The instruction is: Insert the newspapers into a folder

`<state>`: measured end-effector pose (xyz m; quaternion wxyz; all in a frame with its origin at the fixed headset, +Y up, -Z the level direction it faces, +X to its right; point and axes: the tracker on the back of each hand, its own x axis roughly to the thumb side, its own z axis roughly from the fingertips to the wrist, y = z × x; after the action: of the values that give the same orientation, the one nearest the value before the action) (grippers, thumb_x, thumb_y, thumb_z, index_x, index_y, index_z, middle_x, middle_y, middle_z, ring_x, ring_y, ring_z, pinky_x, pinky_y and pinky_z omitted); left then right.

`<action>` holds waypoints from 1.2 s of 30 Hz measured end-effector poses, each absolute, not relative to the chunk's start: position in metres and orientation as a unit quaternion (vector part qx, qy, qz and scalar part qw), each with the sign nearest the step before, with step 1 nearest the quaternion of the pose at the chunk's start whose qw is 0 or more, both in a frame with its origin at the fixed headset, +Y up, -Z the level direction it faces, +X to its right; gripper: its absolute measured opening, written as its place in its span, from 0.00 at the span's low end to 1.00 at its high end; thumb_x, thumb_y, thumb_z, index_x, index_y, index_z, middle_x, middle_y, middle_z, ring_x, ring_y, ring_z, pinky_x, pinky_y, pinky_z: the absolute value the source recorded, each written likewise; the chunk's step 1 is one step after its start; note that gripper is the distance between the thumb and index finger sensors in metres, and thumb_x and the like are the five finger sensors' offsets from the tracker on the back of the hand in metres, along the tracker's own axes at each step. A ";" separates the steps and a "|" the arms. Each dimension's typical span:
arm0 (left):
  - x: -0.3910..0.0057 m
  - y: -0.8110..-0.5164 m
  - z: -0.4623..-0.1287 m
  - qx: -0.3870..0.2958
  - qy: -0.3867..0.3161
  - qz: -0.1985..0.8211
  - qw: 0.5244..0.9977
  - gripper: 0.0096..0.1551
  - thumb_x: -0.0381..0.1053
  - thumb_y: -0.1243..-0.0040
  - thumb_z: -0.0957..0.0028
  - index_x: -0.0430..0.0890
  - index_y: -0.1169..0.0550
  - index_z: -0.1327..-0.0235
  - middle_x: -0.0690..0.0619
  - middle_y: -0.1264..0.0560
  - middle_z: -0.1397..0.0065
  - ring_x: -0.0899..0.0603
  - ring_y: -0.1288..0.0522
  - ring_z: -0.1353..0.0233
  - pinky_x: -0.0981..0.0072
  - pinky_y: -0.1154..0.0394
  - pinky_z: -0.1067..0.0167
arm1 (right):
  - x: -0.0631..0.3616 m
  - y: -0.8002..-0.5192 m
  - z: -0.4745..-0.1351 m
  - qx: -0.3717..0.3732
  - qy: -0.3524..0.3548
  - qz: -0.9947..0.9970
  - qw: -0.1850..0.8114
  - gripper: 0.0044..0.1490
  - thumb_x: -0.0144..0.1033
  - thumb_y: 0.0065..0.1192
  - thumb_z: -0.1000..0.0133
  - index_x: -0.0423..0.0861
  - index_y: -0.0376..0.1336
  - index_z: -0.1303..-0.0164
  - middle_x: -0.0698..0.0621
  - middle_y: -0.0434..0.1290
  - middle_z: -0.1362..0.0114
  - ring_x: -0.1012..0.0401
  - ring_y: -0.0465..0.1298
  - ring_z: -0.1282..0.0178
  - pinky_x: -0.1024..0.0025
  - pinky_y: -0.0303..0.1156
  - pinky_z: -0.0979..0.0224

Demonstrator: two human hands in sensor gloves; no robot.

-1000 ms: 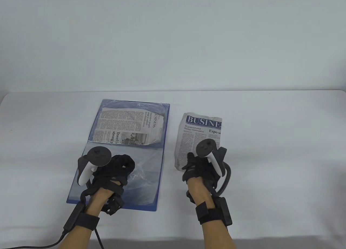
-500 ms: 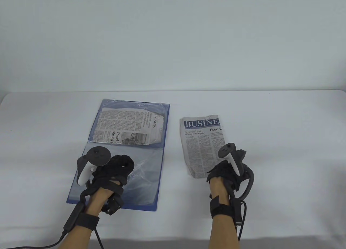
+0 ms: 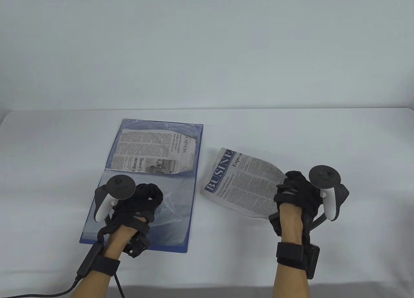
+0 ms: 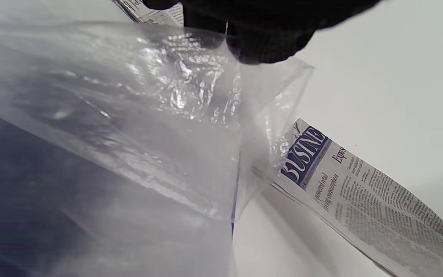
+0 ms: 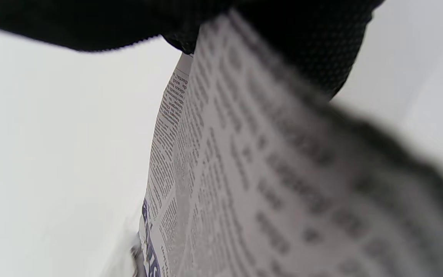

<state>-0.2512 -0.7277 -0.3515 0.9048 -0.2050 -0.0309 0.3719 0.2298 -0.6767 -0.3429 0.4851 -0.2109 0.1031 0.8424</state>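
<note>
A blue folder (image 3: 194, 188) lies open on the table, with one newspaper (image 3: 152, 152) inside its far clear sleeve. My left hand (image 3: 142, 201) pinches the near clear sleeve (image 3: 171, 214) and lifts its edge; in the left wrist view the sleeve (image 4: 148, 127) bulges up under my fingertips (image 4: 267, 42). My right hand (image 3: 296, 189) grips a second folded newspaper (image 3: 241, 183) by its right end, its "BUSINESS" header pointing toward the folder. This newspaper also shows in the left wrist view (image 4: 360, 192) and fills the right wrist view (image 5: 252, 173).
The table (image 3: 339, 143) is covered in white cloth. A pale wall stands behind it. A black cable (image 3: 48, 293) runs from my left wrist off the bottom left.
My right hand has moved right and turned the second newspaper counter-clockwise, so its header now points toward the folder. My left hand has stayed on the sleeve.
</note>
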 end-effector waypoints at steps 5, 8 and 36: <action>-0.252 -0.728 -0.351 -0.208 -0.029 0.372 0.904 0.22 0.56 0.47 0.35 0.54 0.32 0.30 0.54 0.44 0.11 0.37 0.58 0.08 0.32 0.60 0.14 | 0.209 -0.694 -0.349 -0.185 0.200 0.809 0.521 0.25 0.24 0.58 0.39 0.34 0.62 0.31 0.33 0.68 0.38 0.60 0.83 0.56 0.62 0.80 0.53; -0.252 -0.727 -0.350 -0.213 -0.028 0.371 0.903 0.22 0.56 0.46 0.35 0.54 0.32 0.29 0.53 0.45 0.11 0.37 0.58 0.08 0.32 0.60 0.14 | 0.200 -0.707 -0.351 -0.189 0.244 0.789 0.531 0.25 0.24 0.58 0.39 0.33 0.61 0.31 0.33 0.68 0.38 0.61 0.83 0.56 0.62 0.80 0.53; -0.235 -0.736 -0.352 -0.279 -0.066 0.327 0.900 0.22 0.55 0.46 0.35 0.53 0.31 0.30 0.53 0.44 0.11 0.37 0.57 0.09 0.34 0.56 0.13 | 0.135 -0.768 -0.373 -0.137 0.304 0.732 0.594 0.36 0.35 0.50 0.34 0.30 0.48 0.22 0.30 0.57 0.32 0.55 0.77 0.46 0.54 0.72 0.44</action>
<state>-0.2352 -0.7359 -0.3522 0.9002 -0.2792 -0.0664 0.3275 0.1353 -0.7679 -0.3727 0.5942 -0.1367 0.3039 0.7320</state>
